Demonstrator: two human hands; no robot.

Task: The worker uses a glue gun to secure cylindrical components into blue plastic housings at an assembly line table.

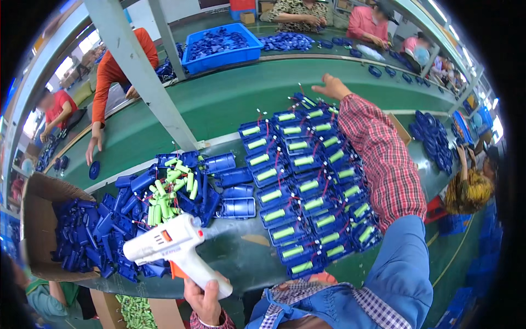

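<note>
My left hand is wrapped round the handle of a white glue gun with an orange trigger, its nozzle end over the table. Across the table reaches my right arm in a red checked sleeve; my right hand is stretched out with fingers apart beyond the far end of the rows, holding nothing that I can see. Beneath that arm lie rows of blue plastic housings, each with a green battery cell and thin red wires with white plugs. Several housings without cells lie left of the rows.
Loose green cells lie on piled blue housings by a tipped cardboard box. Another box of cells stands below. Past the table runs a green conveyor belt, with a blue bin behind it. A co-worker's hand reaches over the belt.
</note>
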